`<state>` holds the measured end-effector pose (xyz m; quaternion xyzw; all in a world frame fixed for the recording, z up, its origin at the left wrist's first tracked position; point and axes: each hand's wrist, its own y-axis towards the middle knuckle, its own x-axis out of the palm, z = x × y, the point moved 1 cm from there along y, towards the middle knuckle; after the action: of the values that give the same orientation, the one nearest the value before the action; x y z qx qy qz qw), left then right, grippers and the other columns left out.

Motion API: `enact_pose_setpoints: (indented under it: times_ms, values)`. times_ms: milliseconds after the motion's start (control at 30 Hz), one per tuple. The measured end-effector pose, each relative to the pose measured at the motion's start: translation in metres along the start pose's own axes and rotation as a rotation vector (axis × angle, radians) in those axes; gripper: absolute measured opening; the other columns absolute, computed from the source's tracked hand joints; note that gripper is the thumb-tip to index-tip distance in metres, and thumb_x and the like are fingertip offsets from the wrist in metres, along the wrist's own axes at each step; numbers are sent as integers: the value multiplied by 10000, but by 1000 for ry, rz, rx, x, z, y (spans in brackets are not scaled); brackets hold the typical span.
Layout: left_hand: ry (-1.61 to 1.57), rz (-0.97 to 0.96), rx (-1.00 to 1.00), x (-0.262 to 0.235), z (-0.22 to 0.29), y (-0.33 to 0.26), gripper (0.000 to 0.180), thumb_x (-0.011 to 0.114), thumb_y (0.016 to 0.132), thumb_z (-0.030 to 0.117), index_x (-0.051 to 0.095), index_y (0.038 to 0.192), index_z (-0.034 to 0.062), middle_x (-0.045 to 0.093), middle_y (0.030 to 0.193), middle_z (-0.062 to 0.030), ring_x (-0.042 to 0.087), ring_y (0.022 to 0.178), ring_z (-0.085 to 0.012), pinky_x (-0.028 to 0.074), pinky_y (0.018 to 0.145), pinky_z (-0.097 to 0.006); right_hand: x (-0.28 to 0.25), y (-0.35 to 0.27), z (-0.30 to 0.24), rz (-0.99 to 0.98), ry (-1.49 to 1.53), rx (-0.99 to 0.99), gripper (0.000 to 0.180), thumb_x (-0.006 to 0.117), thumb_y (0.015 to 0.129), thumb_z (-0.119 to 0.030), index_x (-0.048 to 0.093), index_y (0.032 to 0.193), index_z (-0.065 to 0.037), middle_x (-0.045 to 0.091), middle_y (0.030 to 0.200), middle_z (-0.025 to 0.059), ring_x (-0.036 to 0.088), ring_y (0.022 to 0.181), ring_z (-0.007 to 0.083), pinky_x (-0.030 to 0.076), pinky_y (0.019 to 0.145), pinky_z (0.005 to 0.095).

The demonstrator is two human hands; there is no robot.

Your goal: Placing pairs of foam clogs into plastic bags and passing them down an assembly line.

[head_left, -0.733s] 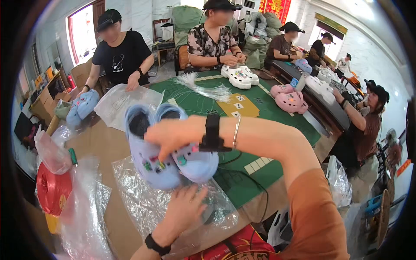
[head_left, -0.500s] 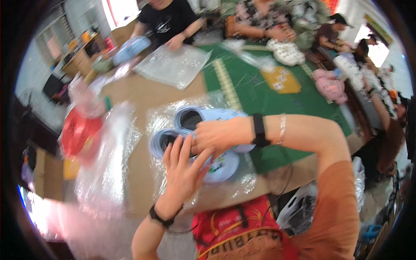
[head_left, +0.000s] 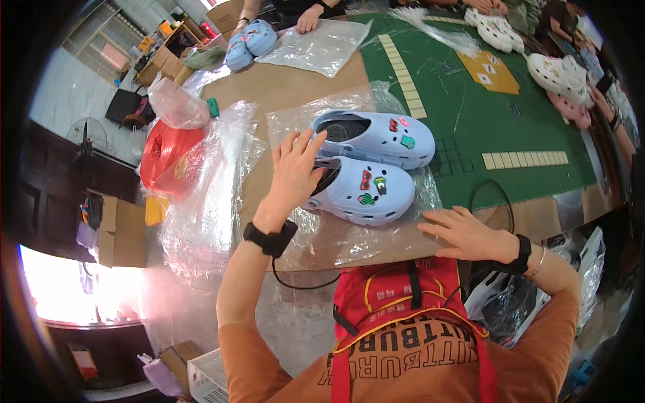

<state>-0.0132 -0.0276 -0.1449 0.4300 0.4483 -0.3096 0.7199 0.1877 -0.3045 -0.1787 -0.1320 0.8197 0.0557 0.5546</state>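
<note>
Person (head_left: 416, 389) wears a rust-orange short-sleeved T-shirt (head_left: 259, 356) with dark block lettering (head_left: 403, 346), red yellow-piped apron (head_left: 390, 302), black wristband (head_left: 259, 240) with small dark box (head_left: 285, 237) and thin cable (head_left: 302, 287) at left, second black band (head_left: 521, 254) plus slim metallic bangle (head_left: 539, 260) at right.

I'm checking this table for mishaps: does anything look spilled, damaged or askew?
Nothing looks spilled or damaged. The blue clogs lie side by side; only the loose clear plastic beside the red roll looks untidy, being rumpled.
</note>
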Motion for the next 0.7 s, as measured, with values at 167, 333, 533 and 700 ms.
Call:
enact_pose_setpoints:
  times_ms: [167,333,533,700]
  values:
    - [132,-331,76,25,4,31,659,574,724,48,349,1337,133,342,1389,-86,231,1307,-334,123,1042,-517,10,-5,6,150,-110,-10,392,648,746,-224,543,1110,-124,333,1359,150,355,1216,337,305,962,483]
    - [-83,-406,55,32,12,46,689,441,668,-66,337,1325,114,362,1367,-105,185,1334,-330,35,1047,-540,26,-14,25,144,28,-15,402,658,733,-212,552,1096,-74,316,1352,215,393,1169,373,322,959,473]
    - [-28,-393,7,46,28,54,631,422,666,-71,368,1279,69,404,1313,-143,225,1308,-331,77,1023,-558,33,-6,23,200,-34,-3,493,683,698,-225,531,1138,-64,387,1284,244,437,1091,335,366,910,396]
    - [-145,-267,204,50,12,66,413,448,695,-39,492,1099,31,514,1100,-177,414,1113,-368,310,923,-483,29,0,24,218,-55,33,508,679,698,-243,527,1145,-55,432,1258,195,452,1057,292,384,867,372]
